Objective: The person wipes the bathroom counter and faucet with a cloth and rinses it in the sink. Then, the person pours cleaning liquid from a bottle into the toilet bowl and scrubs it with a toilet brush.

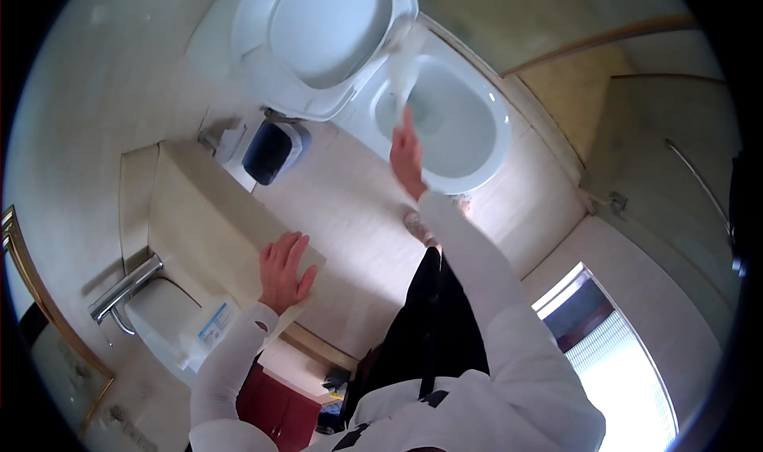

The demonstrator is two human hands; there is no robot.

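My right hand (pixel 408 156) is closed over the near-left part of the toilet bowl (pixel 497 138). It grips a long, whitish thing (pixel 404 70), smeared by motion, which reaches up toward the raised seat (pixel 338 94); its kind cannot be made out. The lid (pixel 330 27) stands up behind the seat. My left hand (pixel 284 273) is open with fingers spread, palm down at the edge of the beige counter (pixel 211 213). It holds nothing.
A small bin (pixel 270 151) with a dark inside stands by the wall left of the toilet. A chrome faucet (pixel 127 289) juts over the washbasin (pixel 159 325). Below the counter is a red cabinet (pixel 278 404). A bright window (pixel 616 364) lies at right, near a glass panel (pixel 668 190).
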